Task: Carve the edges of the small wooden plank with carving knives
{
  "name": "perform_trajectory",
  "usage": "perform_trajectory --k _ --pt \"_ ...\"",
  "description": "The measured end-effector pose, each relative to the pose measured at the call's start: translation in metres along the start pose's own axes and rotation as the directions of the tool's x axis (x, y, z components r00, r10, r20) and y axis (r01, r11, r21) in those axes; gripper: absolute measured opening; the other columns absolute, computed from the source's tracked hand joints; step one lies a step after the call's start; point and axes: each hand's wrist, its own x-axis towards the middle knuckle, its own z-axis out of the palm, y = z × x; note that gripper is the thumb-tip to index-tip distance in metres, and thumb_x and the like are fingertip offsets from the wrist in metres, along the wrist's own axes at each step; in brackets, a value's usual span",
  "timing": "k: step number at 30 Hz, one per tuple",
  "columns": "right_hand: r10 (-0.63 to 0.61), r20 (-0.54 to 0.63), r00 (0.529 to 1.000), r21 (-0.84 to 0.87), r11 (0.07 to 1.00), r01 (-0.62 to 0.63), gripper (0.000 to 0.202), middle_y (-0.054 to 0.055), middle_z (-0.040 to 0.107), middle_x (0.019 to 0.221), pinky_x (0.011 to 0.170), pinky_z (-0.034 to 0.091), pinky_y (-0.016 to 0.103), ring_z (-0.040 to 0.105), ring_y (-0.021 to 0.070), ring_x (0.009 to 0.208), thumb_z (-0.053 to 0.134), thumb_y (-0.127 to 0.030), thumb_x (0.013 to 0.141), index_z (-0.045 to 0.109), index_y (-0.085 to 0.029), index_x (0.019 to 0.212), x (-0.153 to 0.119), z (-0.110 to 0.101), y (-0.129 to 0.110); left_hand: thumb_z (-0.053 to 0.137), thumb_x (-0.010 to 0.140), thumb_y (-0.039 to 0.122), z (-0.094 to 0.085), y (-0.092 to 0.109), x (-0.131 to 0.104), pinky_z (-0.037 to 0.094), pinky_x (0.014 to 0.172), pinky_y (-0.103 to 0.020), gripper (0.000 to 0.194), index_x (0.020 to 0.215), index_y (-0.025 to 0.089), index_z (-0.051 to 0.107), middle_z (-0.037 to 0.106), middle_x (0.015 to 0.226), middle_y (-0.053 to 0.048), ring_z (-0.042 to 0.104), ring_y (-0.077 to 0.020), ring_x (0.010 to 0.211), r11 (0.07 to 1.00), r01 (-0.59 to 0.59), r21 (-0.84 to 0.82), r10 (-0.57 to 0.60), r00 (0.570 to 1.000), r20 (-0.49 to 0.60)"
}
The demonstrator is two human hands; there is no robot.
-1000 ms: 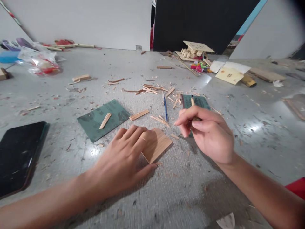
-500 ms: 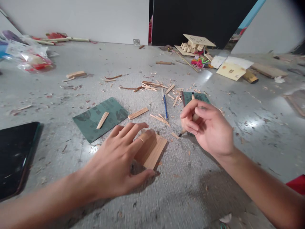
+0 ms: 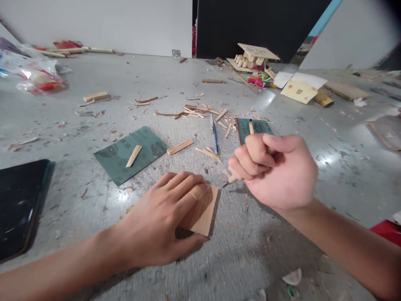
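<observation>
1. Your left hand [image 3: 171, 212] spreads over the tan wooden square [image 3: 204, 214]; weak pressure could let it twist.
2. Your right hand [image 3: 275, 171] clenches the slim dark-tipped wooden tool [image 3: 232, 179] beside it; slipping could cut you.

Left grip [image 3: 169, 209] palm-down, thumb apart; right grip [image 3: 275, 171] curled, seemingly tight.

Woodcraft workshop, by the look of it!
Shavings [image 3: 200, 109] strewn across this scuffed grey worktop [image 3: 175, 78], and there, a stick-built model [image 3: 257, 51]!
</observation>
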Motion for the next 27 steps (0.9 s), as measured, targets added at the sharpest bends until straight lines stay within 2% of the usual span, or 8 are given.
perform_trajectory --k 2,8,13,20,27 --pt "0.015 -0.001 1.0 0.008 1.0 -0.015 0.042 -0.005 0.017 0.05 0.047 0.02 0.027 0.016 0.0089 0.046 0.039 -0.032 0.094 0.023 -0.019 0.057 0.006 0.001 0.002 0.071 0.082 0.048 0.0 -0.002 0.0 0.043 0.099 -0.048 0.061 0.13 0.016 0.05 0.06 0.133 -0.013 0.052 -0.0307 0.122 1.0 -0.014 -0.021 0.014 1.0 0.01" --pt "0.065 0.062 0.996 0.005 0.998 -0.065 0.043 -0.004 0.021 0.052 0.045 0.019 0.027 0.02 0.0093 0.045 0.045 -0.036 0.088 0.025 -0.021 0.053 0.019 -0.004 0.007 0.069 0.084 0.05 0.002 -0.009 -0.001 0.045 0.099 -0.051 0.064 0.133 0.014 0.05 0.061 0.133 -0.015 0.054 -0.0334 0.121 0.997 -0.063 -0.035 0.062 0.998 -0.007" --pt "0.107 0.046 0.993 0.001 0.994 -0.107 0.043 -0.005 0.02 0.051 0.045 0.019 0.027 0.019 0.0093 0.045 0.05 -0.038 0.085 0.025 -0.021 0.054 0.015 -0.01 0.005 0.067 0.087 0.053 -0.001 -0.011 -0.002 0.047 0.098 -0.05 0.063 0.133 0.014 0.052 0.062 0.133 -0.015 0.056 -0.0323 0.121 0.996 -0.085 -0.033 0.085 0.996 -0.001" --pt "0.064 0.049 0.997 0.04 0.997 -0.066 0.041 -0.004 0.019 0.05 0.045 0.019 0.027 0.018 0.0095 0.045 0.044 -0.036 0.087 0.024 -0.02 0.055 0.012 -0.013 0.008 0.066 0.088 0.058 0.001 -0.015 0.0 0.048 0.095 -0.05 0.068 0.135 0.012 0.051 0.064 0.132 -0.016 0.059 -0.0325 0.119 0.993 -0.116 -0.008 0.116 0.993 -0.031" --pt "0.08 0.072 0.994 0.048 0.995 -0.084 0.042 -0.005 0.019 0.049 0.044 0.022 0.026 0.019 0.0094 0.044 0.048 -0.037 0.085 0.023 -0.021 0.055 0.012 -0.012 0.009 0.064 0.09 0.059 0.001 -0.016 0.0 0.05 0.096 -0.049 0.066 0.136 0.012 0.051 0.064 0.131 -0.017 0.06 -0.0326 0.119 0.991 -0.133 -0.008 0.132 0.991 -0.037"
